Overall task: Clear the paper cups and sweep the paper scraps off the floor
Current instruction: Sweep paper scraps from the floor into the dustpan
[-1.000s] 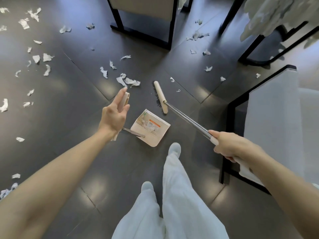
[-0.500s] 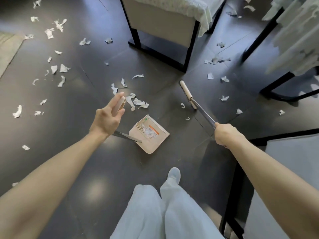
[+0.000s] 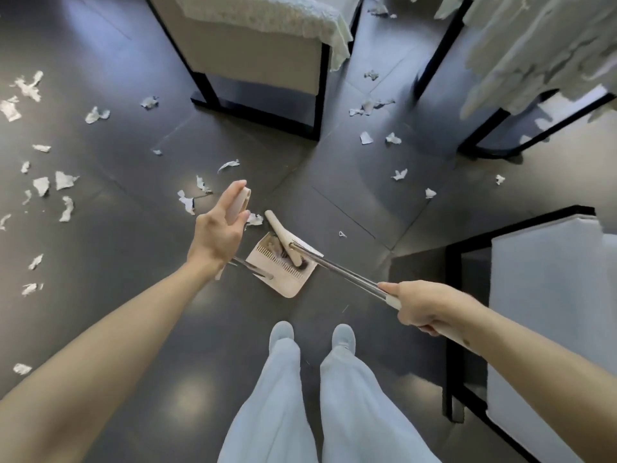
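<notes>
Beige dustpan (image 3: 293, 282) on dark floor (image 3: 117, 95) ahead of feet, broom head (image 3: 280, 232) across its mouth. Left hand (image 3: 217, 232) grips dustpan handle (image 3: 238, 202), right hand (image 3: 424, 304) grips broom pole (image 3: 340, 272). Paper scraps (image 3: 63, 180) lie in open room left; chair frame (image 3: 452, 279) edges close right.

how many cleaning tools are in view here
2. A dustpan sits on the floor ahead of the feet, its handle held by the left hand. A broom, gripped by the right hand, has its head in the dustpan. None seems hidden.
</notes>
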A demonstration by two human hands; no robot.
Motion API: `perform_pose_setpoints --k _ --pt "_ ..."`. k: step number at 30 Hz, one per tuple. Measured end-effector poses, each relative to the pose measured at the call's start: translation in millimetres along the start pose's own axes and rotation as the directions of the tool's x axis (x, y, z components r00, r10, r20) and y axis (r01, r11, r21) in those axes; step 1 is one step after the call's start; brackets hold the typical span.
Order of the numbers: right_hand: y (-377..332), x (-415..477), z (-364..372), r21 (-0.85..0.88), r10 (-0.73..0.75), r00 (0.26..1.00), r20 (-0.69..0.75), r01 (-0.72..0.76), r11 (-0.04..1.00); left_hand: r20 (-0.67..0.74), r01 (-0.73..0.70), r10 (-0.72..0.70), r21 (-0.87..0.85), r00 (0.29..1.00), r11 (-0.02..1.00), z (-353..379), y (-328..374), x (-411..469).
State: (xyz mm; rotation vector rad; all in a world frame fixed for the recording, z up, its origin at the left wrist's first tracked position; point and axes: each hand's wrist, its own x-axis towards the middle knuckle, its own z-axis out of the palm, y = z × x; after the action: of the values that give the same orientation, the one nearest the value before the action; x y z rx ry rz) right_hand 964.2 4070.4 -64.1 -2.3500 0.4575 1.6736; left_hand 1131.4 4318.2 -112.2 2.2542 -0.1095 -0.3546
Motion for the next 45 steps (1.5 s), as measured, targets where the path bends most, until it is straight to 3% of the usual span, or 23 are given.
perform_pose_setpoints --k 8,17,27,29,32,40,42,45 --pt "2 -22 35 0.266 0.166 0.982 -0.088 -0.137 0.954 0.214 -0.102 0.108 -0.041 0.971 0.994 -8 -8 18" --pt "2 -5 43 0.42 0.348 0.929 -0.126 -0.267 0.867 0.303 -0.196 0.181 0.02 0.936 0.98 10 14 29" --pt "-39 13 35 0.452 0.143 0.989 -0.026 -0.116 0.884 0.32 -0.203 0.21 -0.054 0.924 0.978 35 45 50" --pt "-28 9 27 0.548 0.132 0.991 -0.036 -0.091 0.831 0.334 -0.218 0.22 -0.044 0.916 0.975 35 50 56" --pt "0 2 24 0.789 0.172 0.985 -0.023 -0.088 0.608 0.37 -0.244 0.232 -0.014 0.9 0.97 41 59 65" --pt "100 7 -9 0.911 0.362 0.929 -0.071 -0.087 0.402 0.427 -0.22 0.282 -0.19 0.859 0.957 105 110 109" --pt "131 17 -27 0.889 0.416 0.906 -0.071 -0.132 0.439 0.433 -0.228 0.287 -0.185 0.854 0.956 129 130 127" --pt "175 35 -60 0.758 0.48 0.87 -0.11 -0.239 0.607 0.442 -0.24 0.294 -0.174 0.848 0.955 168 165 158"
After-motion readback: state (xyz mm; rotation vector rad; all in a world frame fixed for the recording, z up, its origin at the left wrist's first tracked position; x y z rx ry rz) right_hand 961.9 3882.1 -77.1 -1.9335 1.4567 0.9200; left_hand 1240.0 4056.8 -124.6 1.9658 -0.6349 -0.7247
